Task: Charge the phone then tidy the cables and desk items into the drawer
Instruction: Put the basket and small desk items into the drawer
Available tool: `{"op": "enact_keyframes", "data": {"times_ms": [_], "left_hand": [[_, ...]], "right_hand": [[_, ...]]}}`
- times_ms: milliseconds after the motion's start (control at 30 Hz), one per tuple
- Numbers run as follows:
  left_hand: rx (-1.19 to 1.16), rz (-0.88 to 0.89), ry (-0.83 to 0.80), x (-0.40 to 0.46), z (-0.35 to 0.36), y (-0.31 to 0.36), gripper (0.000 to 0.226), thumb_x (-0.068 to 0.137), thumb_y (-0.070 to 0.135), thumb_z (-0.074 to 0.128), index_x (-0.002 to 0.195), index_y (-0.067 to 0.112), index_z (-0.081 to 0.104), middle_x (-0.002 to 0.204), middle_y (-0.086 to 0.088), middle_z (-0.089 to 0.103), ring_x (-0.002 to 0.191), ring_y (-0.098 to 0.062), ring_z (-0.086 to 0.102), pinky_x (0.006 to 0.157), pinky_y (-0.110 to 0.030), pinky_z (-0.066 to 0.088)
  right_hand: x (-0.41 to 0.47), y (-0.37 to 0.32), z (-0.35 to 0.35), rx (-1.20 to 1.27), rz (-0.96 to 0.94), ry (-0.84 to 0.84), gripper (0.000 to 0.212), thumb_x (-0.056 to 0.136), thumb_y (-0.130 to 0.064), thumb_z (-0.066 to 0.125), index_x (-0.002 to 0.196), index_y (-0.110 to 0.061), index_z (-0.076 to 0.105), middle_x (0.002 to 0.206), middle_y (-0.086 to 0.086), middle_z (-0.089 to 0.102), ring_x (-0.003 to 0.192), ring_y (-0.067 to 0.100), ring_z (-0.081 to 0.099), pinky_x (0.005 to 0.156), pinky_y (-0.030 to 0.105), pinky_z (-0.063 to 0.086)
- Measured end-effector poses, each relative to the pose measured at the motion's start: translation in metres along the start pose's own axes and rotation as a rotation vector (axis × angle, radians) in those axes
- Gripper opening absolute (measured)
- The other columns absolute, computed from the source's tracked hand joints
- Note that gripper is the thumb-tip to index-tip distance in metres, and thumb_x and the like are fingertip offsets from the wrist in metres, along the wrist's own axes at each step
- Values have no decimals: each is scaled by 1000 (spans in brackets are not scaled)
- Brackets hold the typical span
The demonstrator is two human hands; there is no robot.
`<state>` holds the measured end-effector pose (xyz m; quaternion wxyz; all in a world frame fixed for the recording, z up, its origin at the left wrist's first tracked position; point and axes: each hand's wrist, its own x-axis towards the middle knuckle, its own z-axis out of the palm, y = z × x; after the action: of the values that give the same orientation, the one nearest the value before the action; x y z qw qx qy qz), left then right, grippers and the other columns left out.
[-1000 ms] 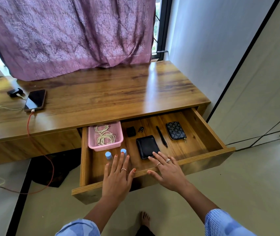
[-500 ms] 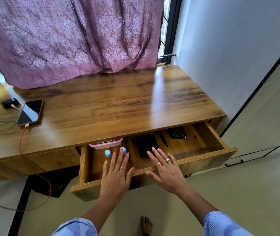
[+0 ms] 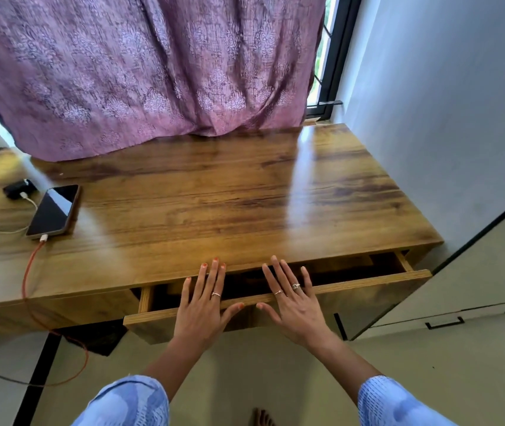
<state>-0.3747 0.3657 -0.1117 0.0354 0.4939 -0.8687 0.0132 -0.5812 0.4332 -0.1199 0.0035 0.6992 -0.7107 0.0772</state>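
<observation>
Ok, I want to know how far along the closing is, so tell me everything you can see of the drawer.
The drawer is brown grained wood like the desk it slides under, with a paler top edge on its front panel. It is nearly shut: only a narrow dark gap shows, wider toward the right, and its contents are hidden. It sits level. The left hand and right hand lie flat, fingers spread, across the front panel's top edge, fingertips reaching the desk's edge.

A purple patterned curtain [image 3: 140, 72] hangs behind the wood (glossy), a black-framed window [image 3: 334, 56] at its right.
</observation>
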Motion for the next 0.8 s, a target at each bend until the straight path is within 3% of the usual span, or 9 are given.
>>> {"op": "enact_keyframes", "data": {"times_ms": [167,233,300,433,567,800], "left_hand": [[43,2,18,17,-5,6,79,92,61,13,141,5,41,146,-14,43,134,-29,41,104,-52,35],[97,34,31,23,-8,8,73,90,56,26,134,2,49,137,-18,52,125,-32,52,97,-51,44],[165,76,36,30,-11,9,67,86,52,52,128,0,55,128,-21,59,116,-35,59,90,-49,50],[270,110,13,41,-23,12,67,70,45,76,115,-3,64,111,-23,66,98,-36,66,76,-46,57],[356,152,-33,50,-31,14,58,71,41,79,107,-4,67,98,-24,69,80,-35,69,62,-43,58],[495,188,-92,60,-39,20,39,61,16,85,93,0,69,85,-24,69,60,-32,68,49,-37,54]], "right_hand": [[19,6,2,-57,-49,89,68,91,-54,32,149,-19,24,155,6,27,143,20,17,111,53,12],[25,7,4,-110,-107,147,62,90,-48,39,142,-15,35,146,10,43,136,26,30,109,54,18],[31,7,4,-145,-145,194,59,86,-45,56,134,-13,43,135,11,53,127,29,44,106,52,25],[41,6,3,-150,-175,242,58,76,-39,73,121,-14,49,121,11,58,112,29,50,97,48,33],[49,4,0,-139,-194,268,50,73,-30,76,112,-16,49,111,7,53,101,26,45,91,44,33],[62,-3,-11,-138,-179,277,44,70,-23,78,102,-15,50,99,5,60,89,25,57,76,41,47]]}}
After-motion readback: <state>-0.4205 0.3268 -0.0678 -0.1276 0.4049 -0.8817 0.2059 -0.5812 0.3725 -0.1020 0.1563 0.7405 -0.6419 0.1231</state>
